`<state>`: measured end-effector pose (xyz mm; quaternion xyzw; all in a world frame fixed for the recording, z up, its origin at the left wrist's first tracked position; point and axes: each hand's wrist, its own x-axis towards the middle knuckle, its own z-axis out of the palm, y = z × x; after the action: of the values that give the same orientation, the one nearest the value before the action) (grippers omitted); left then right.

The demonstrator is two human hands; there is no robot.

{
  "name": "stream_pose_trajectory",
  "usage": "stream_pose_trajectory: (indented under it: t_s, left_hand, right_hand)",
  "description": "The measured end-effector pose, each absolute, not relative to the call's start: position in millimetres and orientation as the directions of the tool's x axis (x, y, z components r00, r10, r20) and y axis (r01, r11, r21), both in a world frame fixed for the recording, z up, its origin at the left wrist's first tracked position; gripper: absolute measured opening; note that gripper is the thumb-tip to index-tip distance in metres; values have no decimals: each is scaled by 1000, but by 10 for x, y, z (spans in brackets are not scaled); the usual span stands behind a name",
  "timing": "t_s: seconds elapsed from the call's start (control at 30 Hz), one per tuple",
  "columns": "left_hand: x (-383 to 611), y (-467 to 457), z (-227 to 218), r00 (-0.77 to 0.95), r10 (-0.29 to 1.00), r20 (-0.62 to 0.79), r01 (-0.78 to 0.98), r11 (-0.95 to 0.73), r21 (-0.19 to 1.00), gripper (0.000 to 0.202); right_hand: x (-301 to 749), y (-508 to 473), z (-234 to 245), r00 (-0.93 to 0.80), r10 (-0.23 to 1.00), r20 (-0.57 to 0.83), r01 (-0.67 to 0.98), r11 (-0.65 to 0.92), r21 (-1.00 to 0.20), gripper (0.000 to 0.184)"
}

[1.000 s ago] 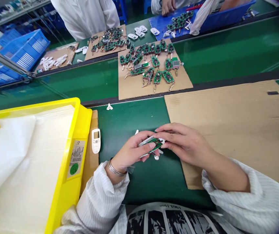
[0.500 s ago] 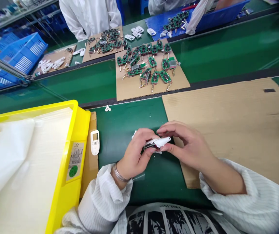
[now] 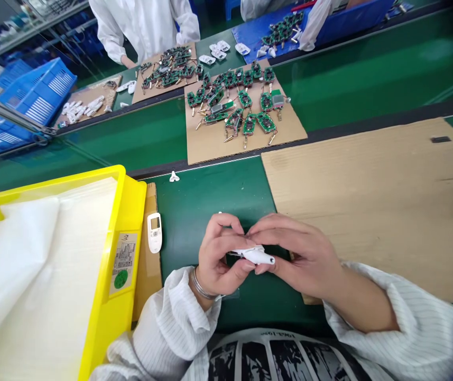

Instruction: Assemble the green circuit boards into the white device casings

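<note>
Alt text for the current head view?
A person's left hand and right hand hold a white plastic casing over a green worktop. A yellow tray stands left, a cardboard sheet lies right, circuit boards lie beyond.

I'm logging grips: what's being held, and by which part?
A white casing, in both hands: the left hand grips its body; the right hand holds it near the holed end.

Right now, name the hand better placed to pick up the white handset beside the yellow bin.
Probably the left hand: it is nearer the white handset than the right hand. Both hold a white casing, so the right would need to hold it alone.
</note>
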<state>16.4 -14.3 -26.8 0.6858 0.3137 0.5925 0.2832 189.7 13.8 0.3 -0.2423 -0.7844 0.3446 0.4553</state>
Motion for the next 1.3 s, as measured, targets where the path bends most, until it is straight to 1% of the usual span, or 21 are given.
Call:
stream_pose_trajectory:
  t_s: [0.07, 0.13, 0.2, 0.3, 0.33, 0.37, 0.43, 0.47, 0.53, 0.6, 0.63, 0.7, 0.77, 0.83, 0.9, 0.97, 1.03, 1.07, 1.2, 1.3]
  left_hand:
    - [163, -152, -272, 148, 774, 616, 45, -627, 778, 21]
    - [161, -158, -284, 179, 788, 589, 7, -600, 800, 23]
    - [159, -157, -301, 188, 793, 579, 19, -593, 805, 24]
    - [159, -149, -329, 161, 799, 579, 76, -595, 800, 32]
    - [162, -145, -337, 148, 815, 560, 79, -575, 815, 33]
    - [167, -141, -344, 130, 841, 525, 56, -535, 843, 30]
    - [186, -126, -347, 63, 906, 419, -80, -414, 907, 20]
    - [200, -114, -341, 9, 938, 347, -178, -340, 923, 16]
    - [232, -83, -313, -125, 976, 180, -357, -214, 909, 12]
    - [270, -59, -271, -254, 967, 32, -456, -149, 877, 13]
    - [290, -54, -250, -288, 957, -23, -486, -126, 865, 15]
    - [336, -65, -215, -290, 953, -89, -531, -83, 843, 19]
    - [387, -93, -196, -286, 953, -104, -543, -71, 837, 21]
    - [437, -124, -191, -317, 946, -73, -524, -110, 845, 22]
    - [477, -145, -195, -349, 937, -14, -502, -175, 847, 21]
    - [499, -157, -204, -333, 942, 29, -492, -200, 848, 20]
    - [504, -164, -218, -323, 945, 49, -474, -206, 856, 20]
    - [503, -165, -227, -326, 944, 51, -464, -206, 861, 20]
    - [486, -158, -275, -352, 936, -7, -464, -168, 870, 22]
    - [477, -143, -298, -360, 930, -73, -480, -117, 870, 22]
  right_hand:
    - [1903, 128, 9, -460, 692, 556, 39, 641, -766, 6]
    - [1911, 120, 8, -460, 693, 556, 29, 637, -770, 6]
    - [1918, 120, -4, -465, 696, 548, 31, 631, -775, 7]
    - [1926, 148, -28, -462, 700, 545, 33, 628, -778, 4]
    - [1930, 164, -35, -467, 698, 542, 34, 627, -778, 4]
    - [1935, 184, -38, -477, 695, 538, 37, 627, -778, 7]
    - [1946, 224, -41, -500, 708, 498, 78, 609, -789, 17]
    - [1948, 240, -41, -503, 734, 455, 122, 582, -804, 20]
    - [1934, 253, -50, -490, 811, 321, 235, 477, -847, 18]
    - [1884, 228, -81, -487, 861, 148, 310, 328, -892, 16]
    - [1844, 201, -105, -502, 862, 75, 310, 259, -915, 19]
    - [1747, 133, -168, -536, 844, -26, 264, 138, -955, 29]
    - [1652, 70, -235, -522, 850, -69, 207, 48, -977, 31]
    - [1590, 41, -287, -481, 872, -85, 178, 2, -984, 22]
    - [1573, 49, -311, -446, 893, -64, 182, 20, -983, 15]
    - [1590, 78, -312, -437, 899, -29, 215, 73, -974, 11]
    - [1616, 106, -303, -442, 897, -15, 235, 100, -967, 13]
    - [1627, 116, -300, -452, 892, -22, 225, 90, -970, 15]
    - [1642, 131, -297, -509, 854, -110, 120, -56, -991, 15]
    - [1642, 134, -288, -552, 817, -166, 111, -125, -986, 18]
